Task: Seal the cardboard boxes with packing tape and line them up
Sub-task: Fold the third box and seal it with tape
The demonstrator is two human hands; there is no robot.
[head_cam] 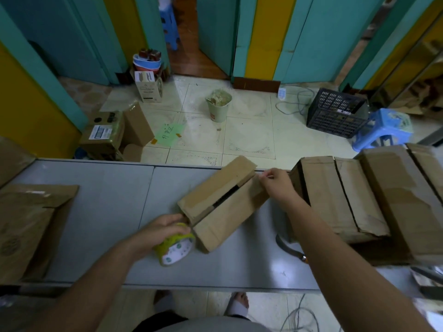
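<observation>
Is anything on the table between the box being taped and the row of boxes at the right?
Nothing visible lies in that gap; only the person's own right hand reaches across it to the box. A grey hose lies nearer the person, at the near end of the row of boxes.
</observation>
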